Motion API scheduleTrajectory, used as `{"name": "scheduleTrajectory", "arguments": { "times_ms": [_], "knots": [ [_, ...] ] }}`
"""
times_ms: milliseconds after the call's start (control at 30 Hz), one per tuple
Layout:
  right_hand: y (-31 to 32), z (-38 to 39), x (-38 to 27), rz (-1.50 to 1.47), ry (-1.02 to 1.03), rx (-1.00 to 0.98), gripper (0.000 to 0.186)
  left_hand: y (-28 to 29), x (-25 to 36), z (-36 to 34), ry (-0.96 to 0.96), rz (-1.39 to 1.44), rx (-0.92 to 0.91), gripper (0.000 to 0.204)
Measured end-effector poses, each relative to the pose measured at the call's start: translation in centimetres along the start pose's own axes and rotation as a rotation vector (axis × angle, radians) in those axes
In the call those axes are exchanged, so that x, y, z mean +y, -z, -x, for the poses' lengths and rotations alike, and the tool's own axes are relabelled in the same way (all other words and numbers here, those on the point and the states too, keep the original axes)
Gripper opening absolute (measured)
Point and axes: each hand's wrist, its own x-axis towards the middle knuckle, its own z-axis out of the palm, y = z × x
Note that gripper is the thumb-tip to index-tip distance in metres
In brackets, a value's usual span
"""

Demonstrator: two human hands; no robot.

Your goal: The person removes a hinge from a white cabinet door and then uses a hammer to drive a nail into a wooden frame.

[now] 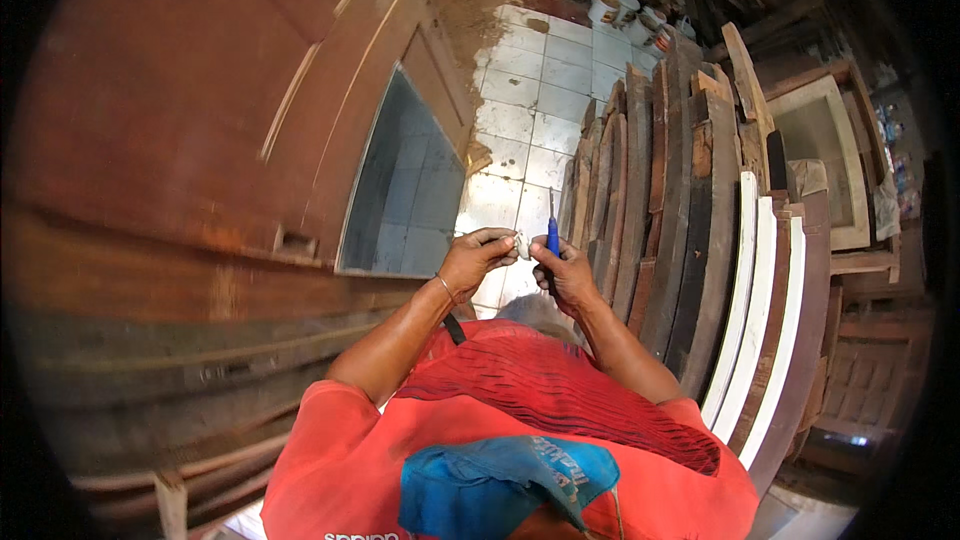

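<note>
In front of my chest both hands are brought close together, with a small whitish object (pixel 522 245) pinched between their fingertips; its kind is too small to make out. My left hand (pixel 478 262) closes on its left side with thumb and forefinger. My right hand (pixel 570 275) touches its right side and also grips a blue-handled screwdriver (pixel 553 237), whose thin dark shaft points away from me. Left of my hands lies a brown wooden door (pixel 230 70) with a glossy dark pane (pixel 405 185) and a small rectangular cutout (pixel 296 242) near its edge.
Stacked timber planks (pixel 665 200) stand close on my right, with white strips (pixel 745 310) beside them. A framed panel (pixel 825 160) is farther right. White tiles (pixel 515 120) cover the floor ahead, leading to several buckets (pixel 605 8) and scrap wood.
</note>
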Motion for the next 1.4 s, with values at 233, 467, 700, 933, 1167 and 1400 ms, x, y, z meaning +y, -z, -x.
{"name": "scheduleTrajectory", "arguments": {
  "times_ms": [233,467,700,933,1167,1400],
  "knots": [
    [1.8,-13.9,-8.5,-0.229,-0.046,-0.043,0.027,-1.4,7.6,-13.1,-0.006,-0.138,0.047,0.033],
    [5.4,-31.3,-20.2,-0.189,-0.027,-0.178,0.031,-3.5,15.0,-31.3,-0.112,-0.203,0.089,0.033],
    [8.4,-46.4,-33.2,0.591,0.556,-0.217,0.058,-6.6,24.3,-46.2,-0.111,-0.029,0.116,0.048],
    [12.1,-59.3,-44.0,0.536,0.205,-0.465,0.04,-5.0,32.3,-60.0,0.11,0.032,-0.153,0.044],
    [15.1,-74.3,-53.6,0.374,0.071,-0.294,0.054,-6.6,42.3,-80.9,0.182,-0.096,-0.105,0.038],
    [27.1,-85.7,-53.0,0.694,0.092,0.433,0.054,-3.7,50.4,-99.7,0.186,-0.331,0.104,0.032]
  ]
}}
